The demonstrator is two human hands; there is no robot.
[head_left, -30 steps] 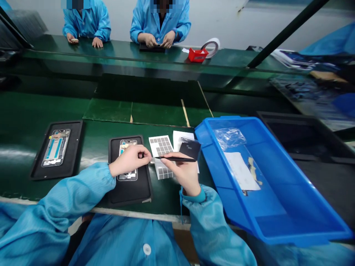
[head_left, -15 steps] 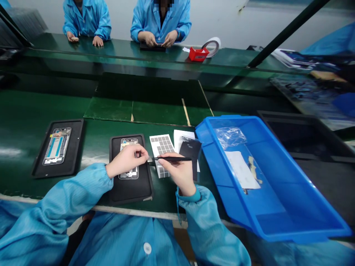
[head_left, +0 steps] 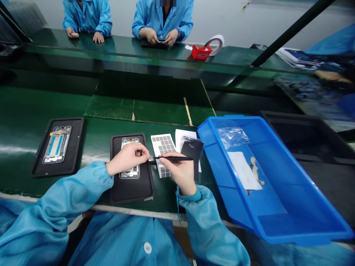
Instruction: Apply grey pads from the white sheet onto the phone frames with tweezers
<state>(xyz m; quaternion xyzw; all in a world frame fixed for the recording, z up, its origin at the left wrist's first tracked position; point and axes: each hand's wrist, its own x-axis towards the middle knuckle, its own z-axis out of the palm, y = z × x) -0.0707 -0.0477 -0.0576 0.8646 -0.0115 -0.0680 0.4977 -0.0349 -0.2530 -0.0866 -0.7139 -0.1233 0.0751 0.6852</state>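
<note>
My right hand (head_left: 181, 170) grips a pair of black tweezers (head_left: 177, 158), whose tips point left. My left hand (head_left: 129, 159) is pinched closed at those tips, over the right side of a black tray (head_left: 131, 192). What its fingertips hold is too small to make out. In that tray lies an open phone frame (head_left: 129, 173), partly hidden by my left hand. A white sheet of grey rectangular stickers (head_left: 163, 144) lies just right of the tray, partly beneath the tweezers and my right hand.
Further left, another black tray (head_left: 74, 155) holds a second phone frame (head_left: 57, 145). To the right are a black sheet (head_left: 192, 149) on white paper and a large blue bin (head_left: 277, 184) containing clear plastic and paper. Two people in blue coats sit across the bench, near a red box (head_left: 201, 52).
The view has shifted slightly. Both hands keep nearly the same pose, with the tweezer tips still at my left fingertips.
</note>
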